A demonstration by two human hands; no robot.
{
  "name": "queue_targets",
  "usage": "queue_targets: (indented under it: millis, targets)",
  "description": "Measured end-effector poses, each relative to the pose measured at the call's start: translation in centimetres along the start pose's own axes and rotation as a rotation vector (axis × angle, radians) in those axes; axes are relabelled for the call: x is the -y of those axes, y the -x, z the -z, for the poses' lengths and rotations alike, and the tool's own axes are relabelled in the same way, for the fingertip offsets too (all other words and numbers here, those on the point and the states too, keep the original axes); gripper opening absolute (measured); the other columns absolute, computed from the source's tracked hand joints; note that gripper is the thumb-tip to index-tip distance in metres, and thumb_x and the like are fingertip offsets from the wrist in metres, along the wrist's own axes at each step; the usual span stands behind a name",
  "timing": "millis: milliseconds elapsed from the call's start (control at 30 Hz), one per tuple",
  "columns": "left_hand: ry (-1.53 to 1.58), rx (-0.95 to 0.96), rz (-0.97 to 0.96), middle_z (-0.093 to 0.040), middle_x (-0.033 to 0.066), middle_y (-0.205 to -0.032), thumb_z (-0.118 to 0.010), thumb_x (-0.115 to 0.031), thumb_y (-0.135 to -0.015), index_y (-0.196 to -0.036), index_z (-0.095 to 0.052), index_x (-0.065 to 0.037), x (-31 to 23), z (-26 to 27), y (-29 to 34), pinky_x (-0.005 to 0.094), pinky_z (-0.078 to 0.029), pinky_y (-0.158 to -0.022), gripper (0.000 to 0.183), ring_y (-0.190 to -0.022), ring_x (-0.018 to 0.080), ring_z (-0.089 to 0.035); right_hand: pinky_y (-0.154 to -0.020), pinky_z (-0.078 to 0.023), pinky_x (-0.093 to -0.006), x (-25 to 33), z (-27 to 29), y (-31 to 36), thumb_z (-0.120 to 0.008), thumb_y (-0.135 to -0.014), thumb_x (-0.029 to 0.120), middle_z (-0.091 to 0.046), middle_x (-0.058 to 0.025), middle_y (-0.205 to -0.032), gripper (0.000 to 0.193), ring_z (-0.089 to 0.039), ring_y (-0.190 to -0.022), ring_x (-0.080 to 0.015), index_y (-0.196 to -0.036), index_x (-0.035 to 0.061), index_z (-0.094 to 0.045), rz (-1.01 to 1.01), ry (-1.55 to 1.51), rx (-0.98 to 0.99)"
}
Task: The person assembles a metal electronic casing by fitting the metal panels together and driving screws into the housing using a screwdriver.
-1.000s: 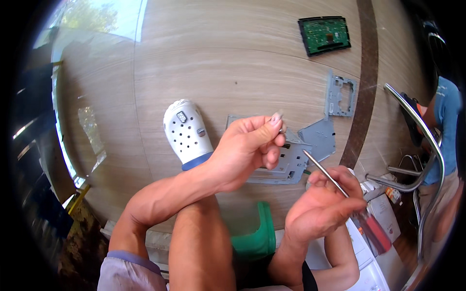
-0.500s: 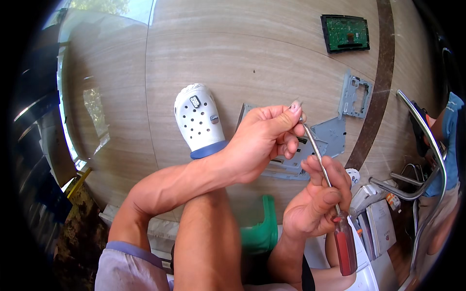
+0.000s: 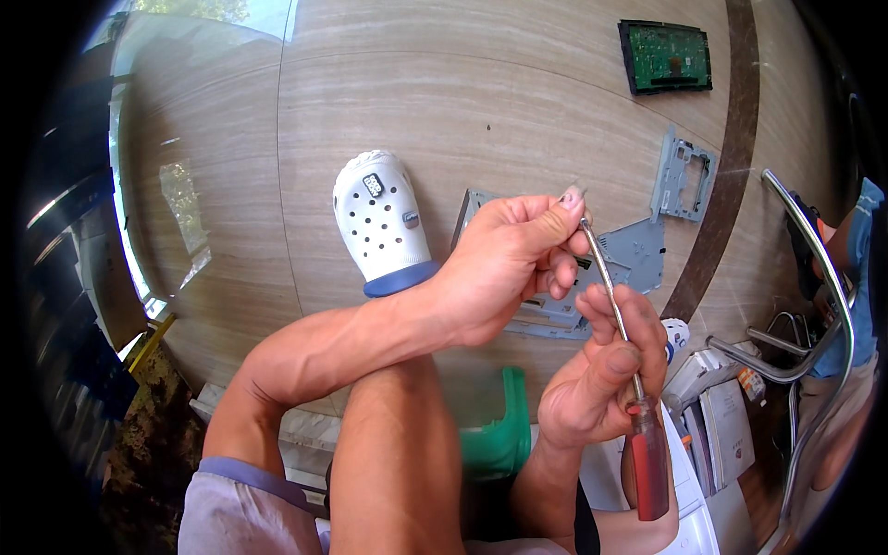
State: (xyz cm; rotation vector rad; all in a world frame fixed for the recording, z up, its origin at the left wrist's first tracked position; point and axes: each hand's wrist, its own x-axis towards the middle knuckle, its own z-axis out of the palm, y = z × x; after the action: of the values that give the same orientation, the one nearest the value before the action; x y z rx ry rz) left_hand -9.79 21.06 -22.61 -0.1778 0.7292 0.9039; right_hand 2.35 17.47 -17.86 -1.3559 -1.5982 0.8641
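My right hand (image 3: pixel 606 379) is closed round the shaft of a screwdriver (image 3: pixel 651 467), whose red, see-through handle hangs below the palm. The shaft slants up and left to my left hand (image 3: pixel 527 245). There my thumb and fingers pinch together at the tip; a small, thin bit of something sticks out past the thumb, too small to name. Behind the hands a grey metal panel (image 3: pixel 634 254) lies on the floor, partly hidden by them. To the left of my left hand is my foot in a white clog (image 3: pixel 381 217).
A green circuit board in a black frame (image 3: pixel 666 57) lies at the far right, with a grey metal bracket (image 3: pixel 684 176) nearer. A chrome tube frame (image 3: pixel 814 250) and a person in blue (image 3: pixel 860 268) are at the right. Below my hands stands a green plastic stool (image 3: pixel 504 435).
Both hands keep their hold, with the screwdriver tip still at my left fingers. The screwdriver handle has swung slightly to the left. The view has shifted a little.
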Motion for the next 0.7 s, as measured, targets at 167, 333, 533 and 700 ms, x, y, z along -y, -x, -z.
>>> queue_targets:
  millis: [167,333,533,700]
  targets:
    - [-0.060,-0.038,-0.093,-0.056,-0.0024,-0.066,-0.053,-0.034,-0.100,-0.080,-0.059,-0.009,0.3,-0.4,0.0,0.0222,-0.043,-0.054,0.033,-0.056,0.0062,-0.051,-0.072,-0.061,-0.0366,0.1,-0.9,0.3,-0.047,-0.101,0.029,-0.058,-0.0276,-0.115,0.043,-0.068,-0.090,-0.0318,-0.115,-0.0108,-0.054,-0.131,-0.191,-0.239]
    - [-0.066,-0.060,-0.224,-0.061,-0.0009,-0.071,-0.058,-0.029,-0.098,-0.083,-0.060,-0.006,0.7,-0.5,0.1,0.0204,-0.043,-0.051,0.028,-0.055,0.0042,-0.052,-0.080,-0.058,-0.0335,0.6,-1.3,0.0,-0.038,-0.104,0.036,-0.058,-0.0264,-0.119,0.053,-0.067,-0.098,-0.0287,-0.116,-0.0142,-0.051,-0.142,-0.054,-0.148]
    - [-0.231,-0.041,-0.274,-0.062,0.0004,-0.076,-0.054,-0.030,-0.100,-0.089,-0.059,-0.006,0.9,-0.3,0.1,0.0223,-0.045,-0.057,0.027,-0.061,0.0070,-0.054,-0.090,-0.053,-0.0388,0.5,-0.7,-0.3,-0.036,-0.103,0.041,-0.057,-0.0269,-0.121,0.059,-0.061,-0.109,-0.0321,-0.119,-0.0142,-0.051,-0.264,-0.008,-0.043]
    - [-0.259,-0.047,-0.246,-0.061,0.0002,-0.077,-0.056,-0.029,-0.099,-0.090,-0.060,-0.005,1.1,-0.1,0.1,0.0228,-0.045,-0.059,0.026,-0.062,0.0068,-0.054,-0.097,-0.047,-0.0454,0.6,-0.5,0.0,-0.035,-0.102,0.046,-0.053,-0.0293,-0.126,0.063,-0.056,-0.117,-0.0371,-0.123,-0.0131,-0.046,-0.362,-0.156,-0.038]
